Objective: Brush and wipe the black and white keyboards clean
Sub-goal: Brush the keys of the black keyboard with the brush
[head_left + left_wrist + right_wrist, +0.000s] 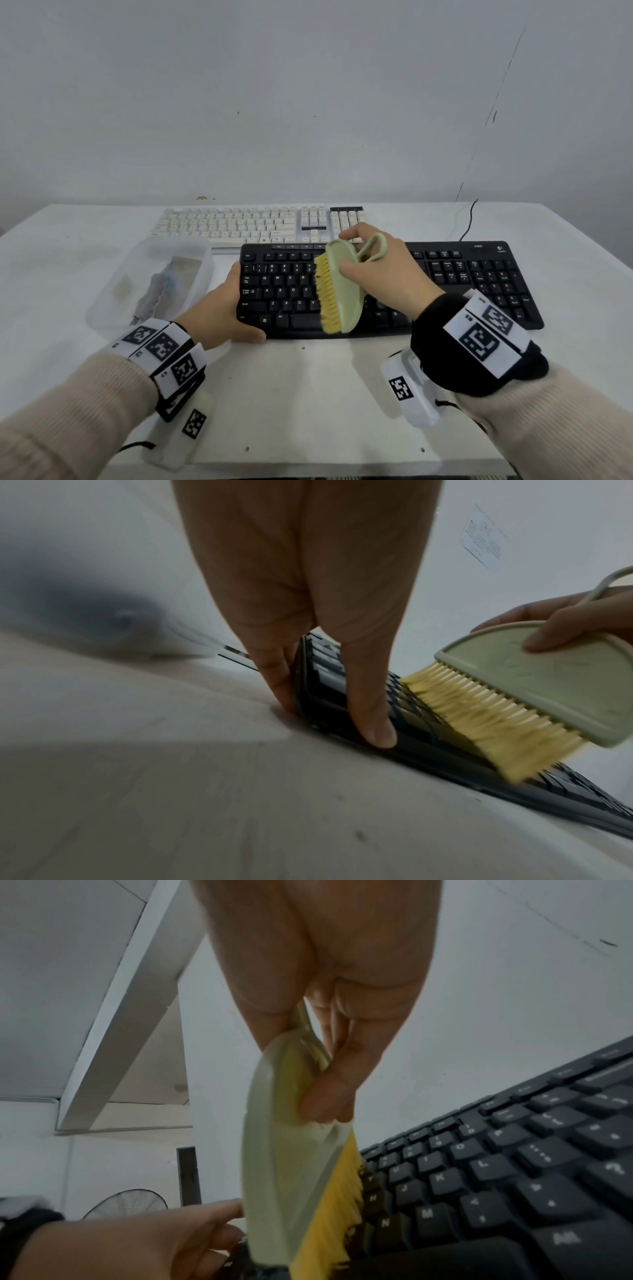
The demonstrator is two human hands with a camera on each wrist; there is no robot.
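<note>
Two keyboards lie on the white counter [308,394] in the head view: the black keyboard [479,287] nearer the person, the white keyboard [239,222] just behind it by the wall. One brush [342,291], pale green with yellow bristles, is gripped in the right hand [387,270] and stands on edge over the black keyboard's letter keys. The left hand [222,315] clamps that keyboard's left end. One clear plastic tub [113,291] with something crumpled inside sits to the left; I cannot tell whether it holds a wiping cloth.

From the left wrist, the left thumb [373,723] presses on the near edge of the black keyboard [325,691] and the fingers brace its end, while the bristles [486,723] touch the keys.

From the right wrist, the right hand's fingers [329,1096] pinch the brush [284,1191] by its back and handle.

I judge the task early: brushing of the black keyboard is under way, with its wiping and the whole white keyboard apparently left.
</note>
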